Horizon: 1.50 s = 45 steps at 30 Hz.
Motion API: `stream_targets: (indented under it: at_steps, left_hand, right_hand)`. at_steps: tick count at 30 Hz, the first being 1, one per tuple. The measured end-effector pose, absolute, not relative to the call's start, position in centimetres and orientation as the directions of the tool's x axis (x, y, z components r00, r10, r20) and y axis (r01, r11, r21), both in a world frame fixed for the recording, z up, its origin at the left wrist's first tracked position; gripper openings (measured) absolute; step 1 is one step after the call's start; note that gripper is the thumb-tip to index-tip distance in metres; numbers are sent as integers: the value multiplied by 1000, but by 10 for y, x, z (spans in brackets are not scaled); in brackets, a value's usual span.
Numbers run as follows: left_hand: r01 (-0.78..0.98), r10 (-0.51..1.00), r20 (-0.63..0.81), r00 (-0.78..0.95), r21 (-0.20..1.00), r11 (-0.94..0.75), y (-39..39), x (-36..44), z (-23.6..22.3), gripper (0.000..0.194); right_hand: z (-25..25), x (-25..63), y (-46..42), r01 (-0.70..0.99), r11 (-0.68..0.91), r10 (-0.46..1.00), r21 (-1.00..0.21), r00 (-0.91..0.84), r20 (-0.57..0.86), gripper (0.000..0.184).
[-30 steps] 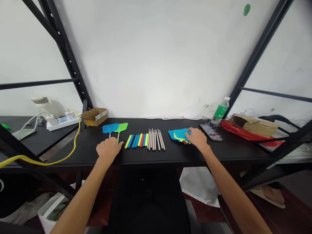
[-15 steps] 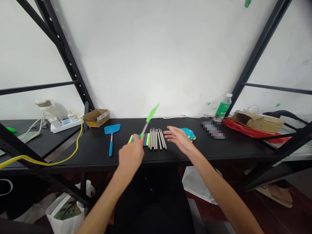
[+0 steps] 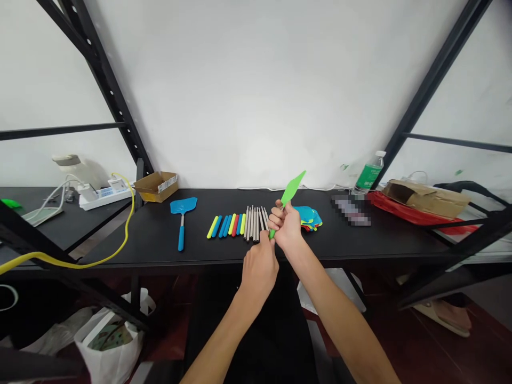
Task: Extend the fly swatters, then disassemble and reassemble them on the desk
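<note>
Both hands hold one green fly swatter [image 3: 292, 185] above the black table's front edge [image 3: 168, 258]. My left hand [image 3: 259, 266] is closed round the bottom of its handle. My right hand [image 3: 285, 226] is closed round the handle just above, with the green head pointing up and right. A blue fly swatter [image 3: 182, 215] lies flat on the table to the left. In the middle lie several coloured handle grips [image 3: 227, 225] and several grey rods [image 3: 255, 218]. A stack of coloured swatter heads [image 3: 310, 217] sits just behind my right hand.
A small cardboard box [image 3: 156, 186], a white power strip [image 3: 104, 190] and a yellow cable [image 3: 116, 234] are at the left. A green-labelled bottle [image 3: 370, 173], a phone [image 3: 351, 210] and a brown parcel [image 3: 424, 197] on red plastic are at the right. Black rack posts frame both sides.
My left hand lifted the green swatter off the table and carried it right. My right hand left the stack of heads and closed on the handle.
</note>
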<state>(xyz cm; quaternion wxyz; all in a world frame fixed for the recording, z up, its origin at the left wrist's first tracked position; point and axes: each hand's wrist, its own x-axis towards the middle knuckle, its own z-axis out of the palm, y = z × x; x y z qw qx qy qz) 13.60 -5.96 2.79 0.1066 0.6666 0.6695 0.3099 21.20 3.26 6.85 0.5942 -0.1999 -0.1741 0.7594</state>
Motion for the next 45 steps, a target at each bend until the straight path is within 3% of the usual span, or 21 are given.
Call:
stream_targets:
  at_steps: [4, 6, 8, 11, 14, 20, 24, 27, 30, 32, 34, 36, 38, 41, 45]
  left_hand:
    - [442, 951, 306, -36, 859, -259, -60, 131, 27, 26]
    - [165, 972, 235, -20, 959, -229, -58, 130, 31, 29]
    - [-129, 994, 97, 43, 987, -91, -57, 130, 36, 34]
    - [-449, 980, -68, 187, 882, 147, -60, 128, 46, 37]
    - [-613, 945, -120, 304, 735, 290, -67, 125, 53, 30]
    - [-799, 902, -71, 425, 440, 411, -77, 122, 52, 16]
    - [-825, 890, -28, 455, 362, 433, -89, 127, 50, 16]
    - [-777, 879, -75, 471, 437, 453, -111, 126, 41, 23]
    - [-620, 897, -207, 389, 662, 422, -128, 107, 25, 36]
    - [-454, 975, -190, 112, 863, 220, -123, 79, 18, 42]
    - [-26, 975, -34, -221, 999, 29, -104, 42, 19, 37]
    - [493, 881, 177, -438, 867, 71, -77, 6, 25, 29]
    - [747, 829, 277, -485, 624, 229, -49, -21, 32, 34]
    - [875, 872, 263, -412, 382, 298, -19, -36, 34, 45]
    - [920, 915, 226, -336, 289, 266, -4, -32, 20, 47]
  right_hand:
    - [66, 218, 36, -842, -220, 971, -493, -239, -25, 35]
    - [69, 220, 37, -842, -213, 967, -495, -253, 15, 35]
    - [73, 221, 36, -838, -197, 963, -509, -262, 60, 34]
    - [81, 221, 35, -824, -170, 954, -540, -274, 118, 33]
    - [86, 221, 33, -830, -174, 942, -530, -296, 155, 31]
    - [87, 216, 28, -858, -245, 911, -451, -363, 196, 27]
    - [84, 215, 33, -868, -254, 895, -428, -379, 237, 22]
    - [88, 227, 49, -878, -165, 928, -450, -293, 231, 22]
    - [99, 250, 64, -887, -48, 959, -459, -170, 228, 25]
    - [105, 264, 65, -845, -35, 953, -534, -189, 236, 20]
    - [107, 272, 62, -786, -60, 946, -615, -242, 218, 15]
    - [105, 275, 58, -758, -95, 943, -645, -275, 185, 13]
    - [99, 273, 55, -766, -119, 947, -632, -279, 161, 11]
    - [89, 267, 53, -771, -155, 949, -618, -290, 123, 13]
    - [80, 258, 48, -739, -213, 943, -639, -327, 63, 17]
